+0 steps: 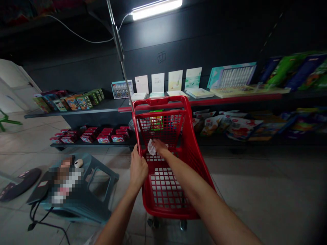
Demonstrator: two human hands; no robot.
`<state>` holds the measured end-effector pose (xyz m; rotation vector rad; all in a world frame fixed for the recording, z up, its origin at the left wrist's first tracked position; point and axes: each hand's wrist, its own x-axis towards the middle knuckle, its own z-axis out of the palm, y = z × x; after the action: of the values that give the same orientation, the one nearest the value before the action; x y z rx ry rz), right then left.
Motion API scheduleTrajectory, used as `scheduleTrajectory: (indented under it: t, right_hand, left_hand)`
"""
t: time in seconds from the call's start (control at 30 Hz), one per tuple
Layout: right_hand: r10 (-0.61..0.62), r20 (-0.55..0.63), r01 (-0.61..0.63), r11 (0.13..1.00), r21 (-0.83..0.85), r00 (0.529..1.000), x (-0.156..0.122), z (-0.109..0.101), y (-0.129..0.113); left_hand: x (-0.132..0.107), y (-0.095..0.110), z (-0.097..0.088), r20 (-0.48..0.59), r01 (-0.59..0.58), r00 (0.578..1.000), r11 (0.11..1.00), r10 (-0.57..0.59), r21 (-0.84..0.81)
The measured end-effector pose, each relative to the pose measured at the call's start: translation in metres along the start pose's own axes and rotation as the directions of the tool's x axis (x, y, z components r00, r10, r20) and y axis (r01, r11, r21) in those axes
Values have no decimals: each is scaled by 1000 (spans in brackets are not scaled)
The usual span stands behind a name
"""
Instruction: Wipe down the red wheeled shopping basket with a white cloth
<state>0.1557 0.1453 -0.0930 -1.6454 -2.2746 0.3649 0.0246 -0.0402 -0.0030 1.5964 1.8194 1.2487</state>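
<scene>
A red plastic shopping cart (196,149) stands in front of me, its handle bar at the far end by the shelf. My left hand (138,168) grips the cart's left rim, fingers wrapped over the edge. Inside the basket, my right hand (160,147) is closed on a crumpled white cloth (151,147), which is held against or close to the lower left of the grid back panel; whether it touches I cannot tell. A thin metal pole (118,44) rises at the cart's far left corner.
Shelves (230,97) with books, boxes and snack bags run behind the cart. A grey-blue stool (89,190) at left bears a laptop-like black device, a mouse (78,163) and cables. A round dark base (22,183) lies on the tiled floor.
</scene>
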Motion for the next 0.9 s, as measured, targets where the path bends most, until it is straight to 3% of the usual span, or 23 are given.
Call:
scheduleTrajectory:
  t: [0.1, 0.2, 0.3, 0.37, 0.47, 0.57, 0.77, 0.83, 0.9]
  right_hand:
    - [-131, -148, 116, 988, -104, 980, 19, -54, -5]
    - [-227, -462, 176, 973, -151, 857, 38, -115, -14]
    - [-243, -568, 170, 969, -179, 787, 43, -148, -13]
    - [-253, -551, 147, 962, -230, 796, 36, -143, -7]
    - [-210, -507, 80, 961, -266, 836, 21, -107, 2]
    - [-93, -493, 2, 983, -182, 865, 16, -73, 2]
    - [32, -495, -64, 997, -48, 868, 32, -62, 5]
    - [66, -409, -87, 996, -33, 910, 27, -54, 15]
    - [142, -244, -151, 988, -19, 959, 12, -38, 29]
  left_hand:
    - [-1, 3, -1, 11, 12, 1000, 1000, -12, 17]
    - [-2, 5, -1, 0, 38, 999, 999, -38, 30]
    - [-3, 6, -2, -3, 47, 999, 998, -47, 37]
    - [-4, 7, -2, -3, 48, 999, 998, -48, 43]
    - [-3, 9, -1, 7, 51, 999, 997, -52, 56]
    - [-2, 10, 0, 10, 46, 999, 997, -47, 61]
    - [-1, 11, 4, 7, 37, 999, 998, -37, 56]
    - [-1, 13, 5, 8, 46, 999, 997, -46, 58]
    - [-1, 14, 5, 6, 55, 998, 997, -56, 59]
